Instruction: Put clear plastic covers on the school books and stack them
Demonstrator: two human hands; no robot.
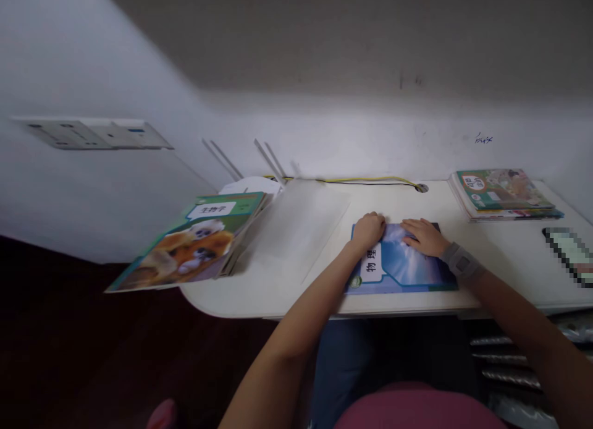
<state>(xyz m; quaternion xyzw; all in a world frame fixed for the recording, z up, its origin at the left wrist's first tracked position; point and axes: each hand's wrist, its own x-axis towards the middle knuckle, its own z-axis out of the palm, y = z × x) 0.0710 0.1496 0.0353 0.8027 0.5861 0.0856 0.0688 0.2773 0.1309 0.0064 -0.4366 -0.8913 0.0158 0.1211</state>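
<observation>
A blue physics textbook (pixel 412 271) lies on the white desk in front of me, turned sideways with its cover up. My left hand (pixel 369 230) is at the book's far left corner, its fingers curled over the far edge; the fingertips are partly hidden. Flat on the upper part of the cover rests my right hand (pixel 422 236), fingers apart, a grey band on its wrist. Left of the book, a translucent plastic sheet (pixel 296 231) is spread over the desk.
A stack of books topped by a green biology textbook (pixel 199 243) overhangs the desk's left end. More books (pixel 504 191) are piled at the back right, near a phone (pixel 569 253). Cables (pixel 370 180) run along the wall behind the white desk (pixel 259 299).
</observation>
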